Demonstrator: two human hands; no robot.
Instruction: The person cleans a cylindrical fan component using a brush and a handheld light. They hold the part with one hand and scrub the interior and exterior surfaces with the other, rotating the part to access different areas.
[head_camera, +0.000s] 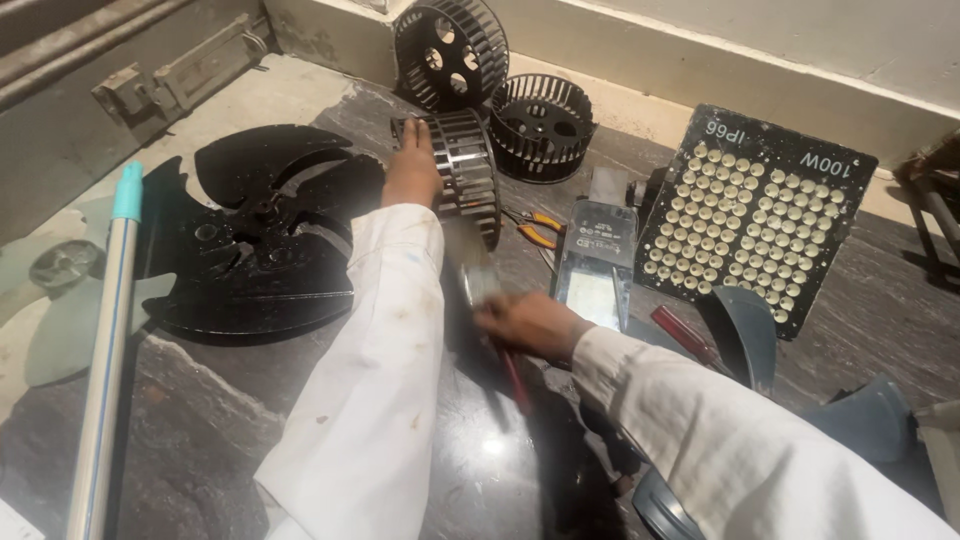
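My left hand (412, 168) reaches forward and rests on a silver cylindrical blower wheel (468, 178) lying on its side on the dark stone floor; its fingers grip the wheel's left end. My right hand (530, 324) is closed around a tool with a red handle (516, 382), blurred by motion, close to the wheel's near end (480, 280). Both arms wear white sleeves.
Two black blower wheels (448, 48) (540, 125) stand at the back. A black fan blade (262, 235) lies left, with a metal pole (105, 350) beside it. To the right lie an LED panel (755, 215), a grey lamp housing (598, 260), orange-handled pliers (540, 230), and a red screwdriver (685, 335).
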